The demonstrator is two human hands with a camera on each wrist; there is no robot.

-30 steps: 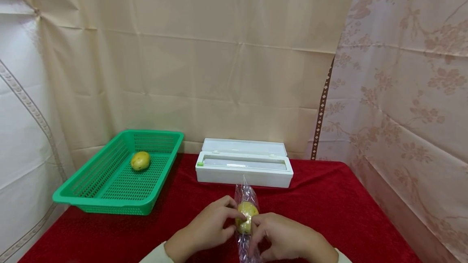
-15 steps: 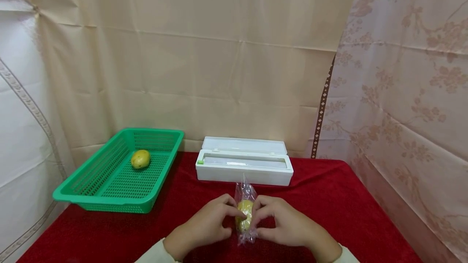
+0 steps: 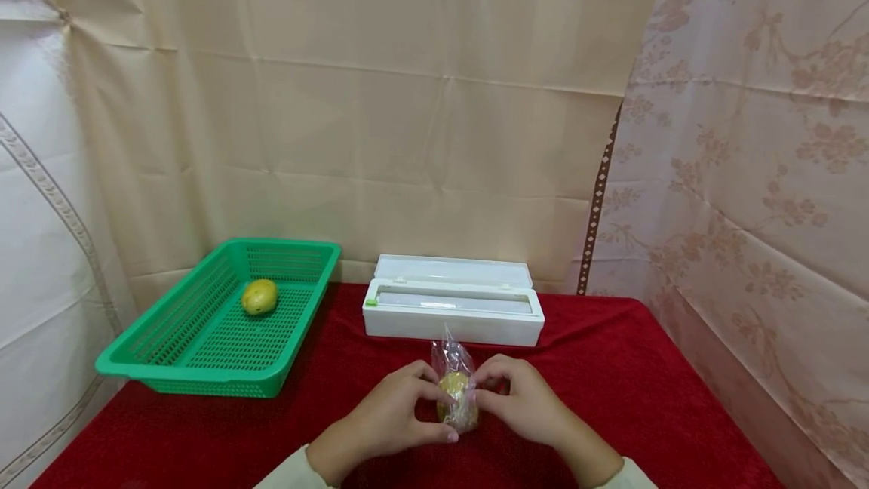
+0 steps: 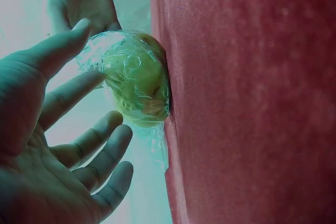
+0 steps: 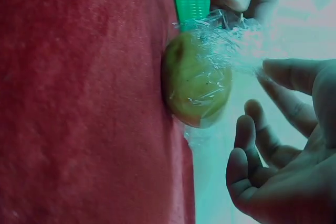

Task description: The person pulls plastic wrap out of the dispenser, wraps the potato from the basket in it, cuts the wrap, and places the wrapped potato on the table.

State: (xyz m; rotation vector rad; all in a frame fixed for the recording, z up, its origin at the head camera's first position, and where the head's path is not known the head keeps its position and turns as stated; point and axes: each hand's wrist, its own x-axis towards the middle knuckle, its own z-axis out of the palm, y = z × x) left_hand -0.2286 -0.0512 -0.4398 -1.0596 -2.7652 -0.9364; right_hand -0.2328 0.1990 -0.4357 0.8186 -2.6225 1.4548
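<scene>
Film [image 3: 448,357], clear and crinkled, wraps a yellow fruit [image 3: 455,381] that sits on the red cloth [image 3: 645,368] between the fingers of the two hands. The right hand [image 3: 519,398] pinches the film narrowly between thumb and index fingertips at the fruit's right side; its other fingers curve loosely, apart from the fruit. The left hand [image 3: 403,410] has thumb and index set wide, the index tip touching the wrapped fruit and the remaining fingers spread beside it. A loose end of film stands up just past the fingertips.

Beyond the fingers lies a white box [image 3: 452,329], plain white on the wall facing them, with its lid [image 3: 452,271] swung up at the back and a green slider [image 3: 371,302] at its left end. Well to the left of the left fingers, a green basket [image 3: 197,374] holds a second yellow fruit [image 3: 260,297]. Right of the right fingers hangs a pale curtain [image 3: 767,172] printed with brownish flowers.

Half a second ago the film's near end stuck out below the fruit; now it is gathered up against it. The left thumb has come across to just beside the fruit's near end. Box and basket have stayed put.
</scene>
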